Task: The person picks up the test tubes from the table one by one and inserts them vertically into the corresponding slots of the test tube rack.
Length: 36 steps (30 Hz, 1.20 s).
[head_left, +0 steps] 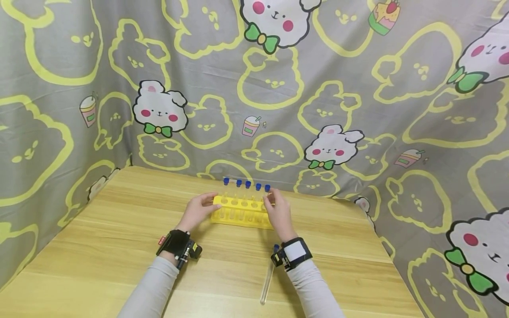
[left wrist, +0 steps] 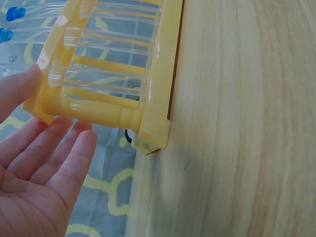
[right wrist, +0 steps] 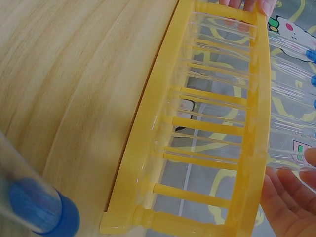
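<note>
- Head view: a yellow rack (head_left: pixel 242 212) stands on the wooden desk (head_left: pixel 119 247), near its far edge, its long axis running left to right across the view. Five tubes with blue caps (head_left: pixel 247 184) stand in it, caps up, in a row along the same axis. The tube bodies are clear and hard to make out against the yellow. The left hand (head_left: pixel 197 211) is at the rack's left end, fingers extended along its top edge; the right hand (head_left: pixel 278 213) is at the right end and covers that end, fingers bent over the top. A loose tube (head_left: pixel 268 276) lies on the desk near the right wrist, long axis toward the person, its blue cap at the far end and partly hidden by the wrist strap. A patterned cloth (head_left: pixel 358 88) hangs behind and at the sides.
- Left wrist view: the rack (left wrist: pixel 123 89) is cut off at the top and left. The left hand (left wrist: pixel 39 173) is spread open, palm showing, fingers straight; the fingertips touch the rack's end and grip nothing. Two blue caps (left wrist: pixel 15 12) show at the top left corner.
- Right wrist view: the rack (right wrist: pixel 207 133) runs the frame's length, its far end at the top. The right hand (right wrist: pixel 291 197) is cut off at the lower right; its fingers rest on the rack's top rail, and I cannot tell whether they curl round it. The loose tube's cap (right wrist: pixel 44 210) is blurred at the lower left.
</note>
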### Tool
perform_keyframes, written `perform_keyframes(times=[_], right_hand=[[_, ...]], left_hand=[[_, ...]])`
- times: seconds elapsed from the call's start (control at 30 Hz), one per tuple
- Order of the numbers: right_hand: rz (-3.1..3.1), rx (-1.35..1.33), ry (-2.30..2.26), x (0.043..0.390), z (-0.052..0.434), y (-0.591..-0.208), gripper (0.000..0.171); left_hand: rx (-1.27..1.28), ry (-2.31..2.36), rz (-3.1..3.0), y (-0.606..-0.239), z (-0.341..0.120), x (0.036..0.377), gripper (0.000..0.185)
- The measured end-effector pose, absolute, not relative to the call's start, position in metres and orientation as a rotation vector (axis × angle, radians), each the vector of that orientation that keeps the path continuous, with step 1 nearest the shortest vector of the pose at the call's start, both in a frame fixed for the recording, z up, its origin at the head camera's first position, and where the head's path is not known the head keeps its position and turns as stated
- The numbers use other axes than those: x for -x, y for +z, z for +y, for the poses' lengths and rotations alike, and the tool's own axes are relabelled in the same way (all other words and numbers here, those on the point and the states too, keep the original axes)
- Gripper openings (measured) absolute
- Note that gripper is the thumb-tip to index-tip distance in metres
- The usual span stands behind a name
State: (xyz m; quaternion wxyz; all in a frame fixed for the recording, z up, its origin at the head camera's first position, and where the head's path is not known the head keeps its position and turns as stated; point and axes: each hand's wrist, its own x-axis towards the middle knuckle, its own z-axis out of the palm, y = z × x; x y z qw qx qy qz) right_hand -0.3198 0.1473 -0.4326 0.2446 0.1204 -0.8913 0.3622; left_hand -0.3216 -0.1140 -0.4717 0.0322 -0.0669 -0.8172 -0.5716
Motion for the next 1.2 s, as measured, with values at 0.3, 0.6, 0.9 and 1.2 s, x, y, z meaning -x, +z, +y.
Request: perform_keyframes(times=[0.3,0.6,0.9,1.2], right_hand=[[-2.444,-0.306,0.990,0.318,0.147,-0.432,0.027],[-2.457,-0.296,1.056,0.315,0.150,-0.430,0.031],[-2.407,-0.264,1.103,0.303,0.164,-0.419,0.032],[-2.371,-0.271,1.082,0.283,0.184,-0.411,0.025]], left_hand=[[0.189,-1.756,-2.520,-0.472,-0.113,0.322,0.055],[0.172,-1.720,-2.534,-0.471,-0.112,0.321,0.054],[0.181,-1.708,-2.547,-0.471,-0.113,0.322,0.055],[0.181,-1.727,-2.545,-0.470,-0.113,0.321,0.054]])
